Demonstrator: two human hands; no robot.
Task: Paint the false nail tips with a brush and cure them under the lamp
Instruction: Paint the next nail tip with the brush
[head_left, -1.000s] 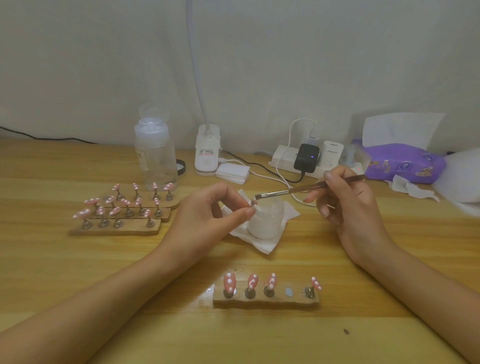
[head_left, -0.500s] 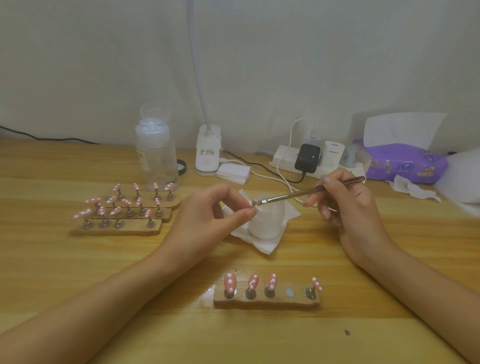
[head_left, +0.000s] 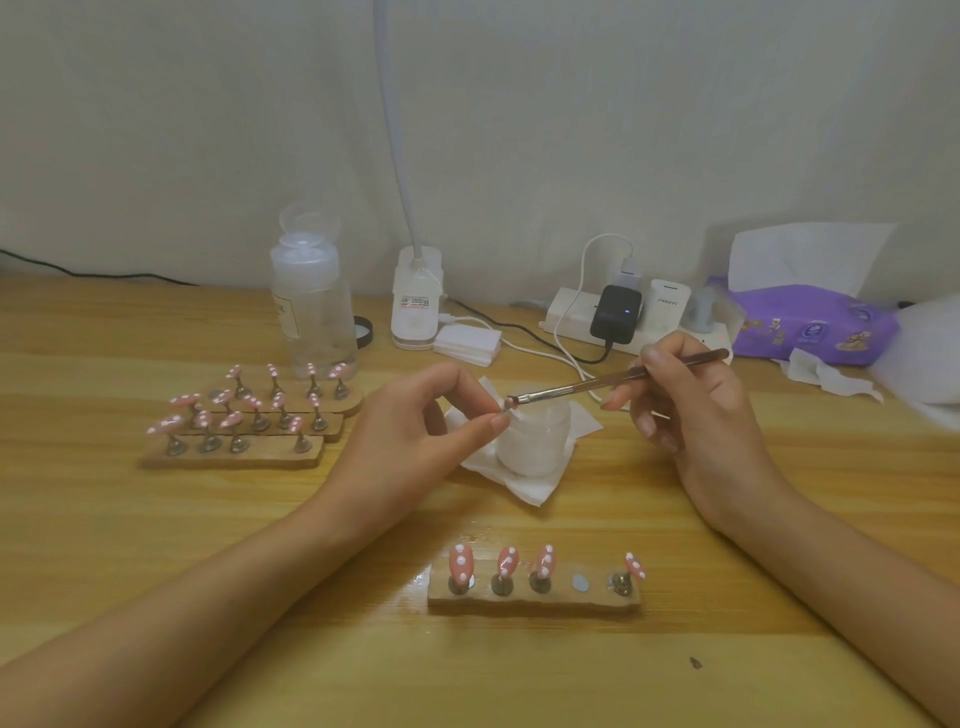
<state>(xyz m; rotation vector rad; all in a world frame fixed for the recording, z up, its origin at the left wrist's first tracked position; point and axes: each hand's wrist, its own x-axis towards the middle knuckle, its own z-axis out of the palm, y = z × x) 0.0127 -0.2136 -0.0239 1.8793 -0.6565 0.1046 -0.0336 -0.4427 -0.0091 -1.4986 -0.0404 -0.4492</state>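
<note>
Pinching a tiny nail tip (head_left: 506, 411) over the frosted round jar (head_left: 535, 449) on the wooden desk (head_left: 156, 545), left hand (head_left: 415, 431) meets the slim brush (head_left: 597, 384) gripped pencil-style by right hand (head_left: 691, 410), bristles right at the tip

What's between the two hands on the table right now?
Head view: a white jar on a folded tissue sits between the left hand and right hand. The right hand's brush crosses above it to the nail tip the left pinches.

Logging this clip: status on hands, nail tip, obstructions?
Left hand pinches nail tip. Right hand grips brush, bristles at the tip. Nothing between brush and tip.
</note>
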